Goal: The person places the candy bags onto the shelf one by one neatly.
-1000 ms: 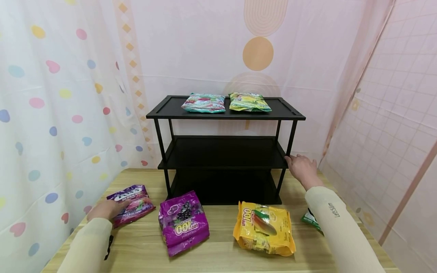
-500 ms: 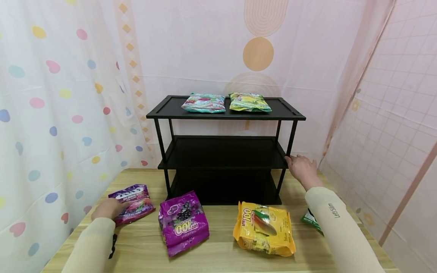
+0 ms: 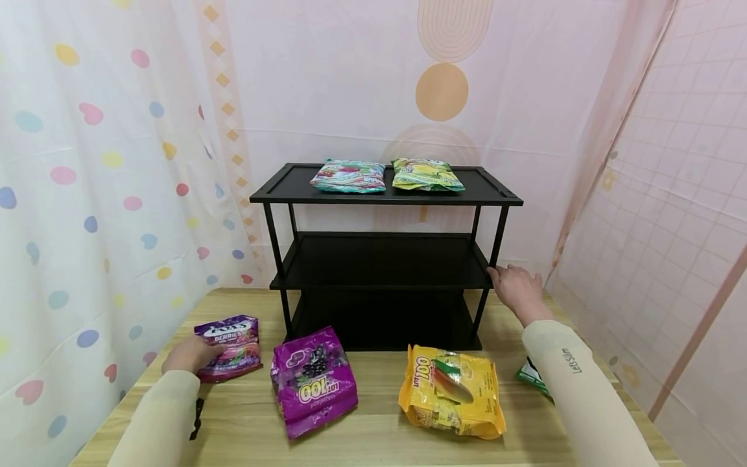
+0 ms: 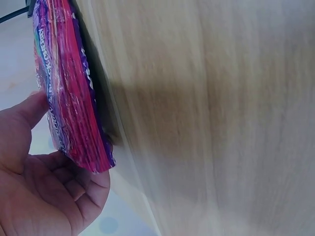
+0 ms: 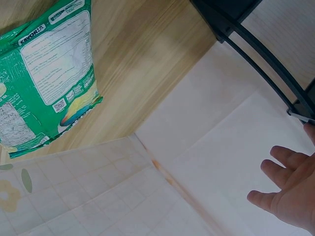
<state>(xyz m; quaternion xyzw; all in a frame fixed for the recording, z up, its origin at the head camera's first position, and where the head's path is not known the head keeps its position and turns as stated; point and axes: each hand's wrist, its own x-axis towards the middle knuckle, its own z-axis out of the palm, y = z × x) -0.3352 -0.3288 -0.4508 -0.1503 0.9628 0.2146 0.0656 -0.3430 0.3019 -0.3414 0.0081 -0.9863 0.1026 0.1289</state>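
A purple bag of berry candy lies at the table's left side. My left hand holds its edge, and the left wrist view shows the thumb on the bag's printed face with the fingers curled at its lower end. My right hand touches the right edge of the middle tier of a black three-tier shelf. In the right wrist view several fingers of that hand spread loosely, and one reaches the shelf's frame.
A purple grape candy bag and a yellow mango candy bag lie before the shelf. Under my right arm is a green bag. Two bags, a teal one and a yellow-green one, lie on the top tier.
My left hand has shifted a little to the right and forward, and the berry candy bag has moved and turned slightly with it. The right hand has stayed at the shelf.
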